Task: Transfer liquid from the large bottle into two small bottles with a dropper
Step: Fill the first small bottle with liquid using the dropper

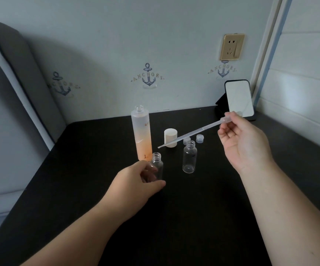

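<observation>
Caps are off, yet both small bottles look empty: your left hand [136, 179] grips the near one [157, 166], right-hand fingers [230, 117] pinch the dropper [190, 134] bulb.

Single head cam, wide-angle, looking fwd and down, close over black table [174, 217], wall behind

We're in a home bedroom: anchor-print wallpaper [148, 77] beyond our hands, padded headboard [20, 77] far left, small mirror [239, 99] behind our right hand [245, 143].
</observation>
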{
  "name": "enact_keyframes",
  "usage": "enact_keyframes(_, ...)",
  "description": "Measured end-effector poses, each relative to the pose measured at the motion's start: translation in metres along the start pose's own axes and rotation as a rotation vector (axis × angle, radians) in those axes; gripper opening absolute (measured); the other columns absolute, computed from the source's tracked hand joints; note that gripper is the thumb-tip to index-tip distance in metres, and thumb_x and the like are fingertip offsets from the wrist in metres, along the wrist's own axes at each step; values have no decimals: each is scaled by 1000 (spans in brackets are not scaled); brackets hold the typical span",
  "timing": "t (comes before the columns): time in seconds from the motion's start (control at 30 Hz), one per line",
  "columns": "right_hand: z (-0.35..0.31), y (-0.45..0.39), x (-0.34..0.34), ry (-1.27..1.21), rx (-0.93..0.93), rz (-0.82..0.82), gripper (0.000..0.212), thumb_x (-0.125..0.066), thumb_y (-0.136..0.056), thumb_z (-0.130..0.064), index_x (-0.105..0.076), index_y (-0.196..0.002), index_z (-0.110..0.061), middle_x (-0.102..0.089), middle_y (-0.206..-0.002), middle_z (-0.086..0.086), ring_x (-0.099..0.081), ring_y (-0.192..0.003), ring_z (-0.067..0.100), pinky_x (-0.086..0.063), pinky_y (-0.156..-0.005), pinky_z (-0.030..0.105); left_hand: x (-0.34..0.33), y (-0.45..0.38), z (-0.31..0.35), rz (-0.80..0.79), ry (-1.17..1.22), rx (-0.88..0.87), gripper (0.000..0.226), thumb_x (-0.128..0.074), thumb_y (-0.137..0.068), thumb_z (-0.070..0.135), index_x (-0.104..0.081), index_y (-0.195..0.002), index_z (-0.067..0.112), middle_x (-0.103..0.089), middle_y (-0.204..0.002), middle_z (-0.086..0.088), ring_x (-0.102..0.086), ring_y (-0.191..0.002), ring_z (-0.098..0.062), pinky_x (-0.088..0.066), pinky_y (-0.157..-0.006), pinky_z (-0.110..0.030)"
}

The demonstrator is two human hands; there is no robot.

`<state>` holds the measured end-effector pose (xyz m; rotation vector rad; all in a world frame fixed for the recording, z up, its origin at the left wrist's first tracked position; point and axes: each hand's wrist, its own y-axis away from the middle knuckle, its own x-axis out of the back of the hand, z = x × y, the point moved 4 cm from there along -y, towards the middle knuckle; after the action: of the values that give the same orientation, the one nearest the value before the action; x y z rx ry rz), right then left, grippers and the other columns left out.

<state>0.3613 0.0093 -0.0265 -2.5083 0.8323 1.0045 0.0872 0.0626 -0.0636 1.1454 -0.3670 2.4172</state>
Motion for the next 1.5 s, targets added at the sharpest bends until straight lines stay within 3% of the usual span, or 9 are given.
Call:
enact_keyframes(0.13,-2,-1,2,9,27,27,28,-68,-94,-10,-79,-68,-10,-69,-72,2,-64,-63,9,-54,-66,22,4,-1,-1,92,54,-73,28,-77,-78,51,-52,-90,50,-61,-89,18,-53,-86,21,-43,-53,-4)
enact_keyframes(0.37,-2,-5,6,37,40,42,28,-68,-93,-12,-80,-68,-12,-70,-73,2,-65,-64,10,-54,-66,22,2,-10,-5,84,24,-122,29,-72,-77,58,-47,-91,59,-57,-95,25,-49,-94,23,-43,-56,-5)
enact_keyframes(0.63,-1,-9,10,95,45,33,21,-71,-90,-13,-81,-72,-12,-71,-75,2,-66,-65,10,-54,-65,22,-1,-12,-7,76,50,-174,34,-74,-79,55,-46,-92,69,-57,-95,24,-49,-97,22,-39,-66,5)
enact_keyframes(0.8,-3,-6,10,108,84,7,9,-70,-89,-12,-77,-85,-7,-70,-76,4,-64,-65,11,-54,-66,23,0,-12,-4,87,56,-202,39,-71,-78,57,-43,-93,77,-57,-94,27,-50,-97,19,-46,-59,-9)
enact_keyframes(0.97,-8,-5,8,149,80,-80,12,-65,-93,-13,-74,-97,-5,-72,-84,4,-62,-66,12,-54,-67,24,1,-10,0,81,74,-240,37,-70,-79,54,-44,-95,75,-55,-101,33,-50,-98,17,-41,-65,-10)
enact_keyframes(1.13,-6,-4,8,213,87,-133,22,-59,-98,-10,-76,-85,-7,-76,-97,2,-61,-68,12,-52,-70,24,1,-9,2,76,98,-262,50,-73,-83,48,-41,-97,83,-56,-100,31,-49,-101,20,-39,-70,-5)
enact_keyframes(1.5,-4,-5,6,183,82,-119,30,-56,-98,-2,-77,-78,-5,-64,-108,11,-45,-56,9,-41,-61,19,1,-9,9,47,79,-290,58,-70,-84,51,-30,-100,91,-42,-110,53,-43,-104,26,-37,-73,-8)
